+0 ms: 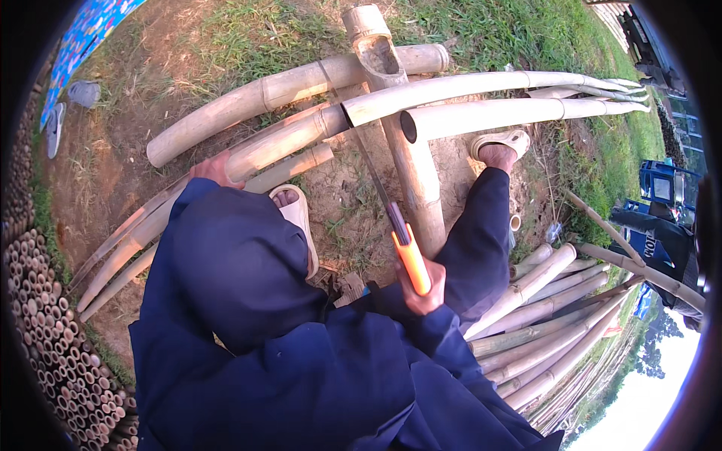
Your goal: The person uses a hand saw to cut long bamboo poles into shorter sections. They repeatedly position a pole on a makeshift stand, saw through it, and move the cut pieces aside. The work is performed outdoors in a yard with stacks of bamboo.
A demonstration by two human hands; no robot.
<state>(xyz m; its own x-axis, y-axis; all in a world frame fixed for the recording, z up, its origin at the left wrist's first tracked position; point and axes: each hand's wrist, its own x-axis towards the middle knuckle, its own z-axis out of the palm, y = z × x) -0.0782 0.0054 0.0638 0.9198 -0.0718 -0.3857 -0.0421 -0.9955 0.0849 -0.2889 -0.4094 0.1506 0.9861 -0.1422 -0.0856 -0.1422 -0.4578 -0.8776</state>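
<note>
bare earth and patchy grass [481, 37] make up the ground outdoors, with a stack of cut bamboo tubes [60, 338] at eight o'clock and a heap of poles [556, 316] at four. near the centre, toward four, the right hand [425, 289] has its fingers wrapped firmly round the orange handle of a saw [397, 218]. its blade points up to twelve, meeting the dark gap between the left bamboo piece [289, 139] and the right bamboo piece [436, 94], which crosses a notched bamboo post [414, 173]. at ten, the left hand [214, 169] rests on the left bamboo piece; its fingers are partly hidden, so i cannot tell how far they close.
</note>
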